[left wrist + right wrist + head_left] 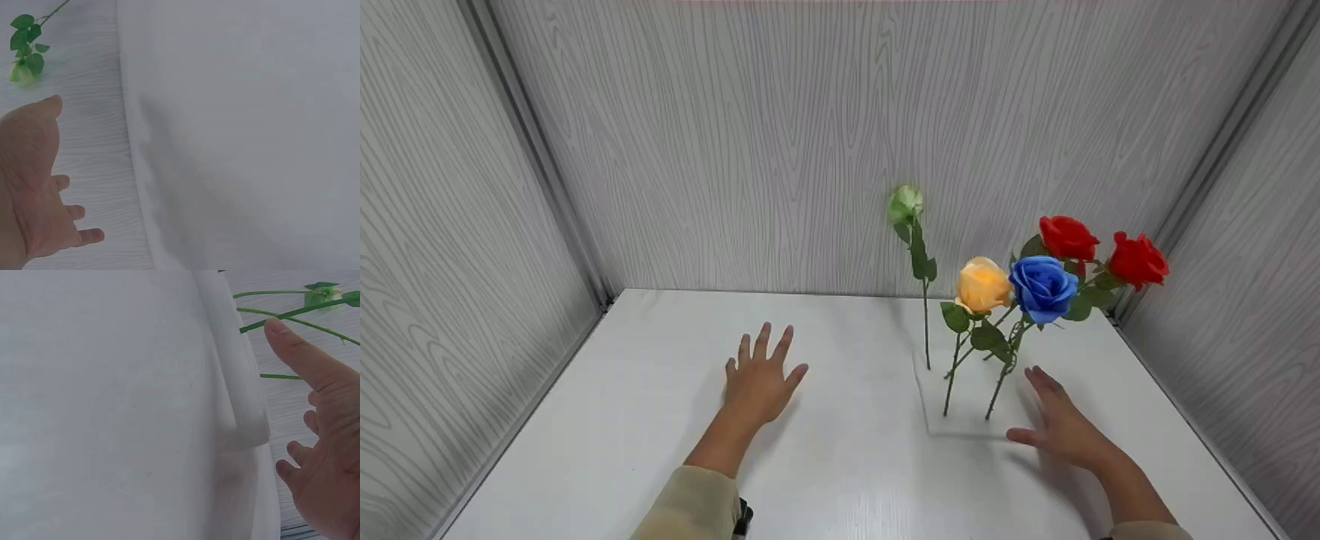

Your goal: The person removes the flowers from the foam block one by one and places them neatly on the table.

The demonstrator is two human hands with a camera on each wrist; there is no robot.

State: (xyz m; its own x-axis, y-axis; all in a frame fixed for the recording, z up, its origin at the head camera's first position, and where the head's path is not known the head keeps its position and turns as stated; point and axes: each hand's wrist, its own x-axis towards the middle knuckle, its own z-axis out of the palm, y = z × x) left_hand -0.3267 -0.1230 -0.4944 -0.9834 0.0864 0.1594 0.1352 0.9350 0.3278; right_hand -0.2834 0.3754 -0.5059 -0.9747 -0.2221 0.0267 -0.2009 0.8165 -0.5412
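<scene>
Head view shows my left grip (761,386) spread over the table (840,472), left of the white base (964,424). My right grip (1063,426) is spread too, thumb away from the fingers, by the base's near right side; whether it touches, I cannot tell. In the base stand a yellow rose (984,285) and a blue rose (1042,289) nearer, a pale green rose (906,204) at far left, and two red roses (1067,238) leaning right behind them

1. The head view is bright and fairly clear, with faint glare on the table (847,480) towards the bottom.
2. Light is diffuse; shadows are soft-edged.
3. Both wrist views look dimmer, hazy; the table's straight edge bows.
4. Left wrist: pale green rose (22,74) blurred.
</scene>
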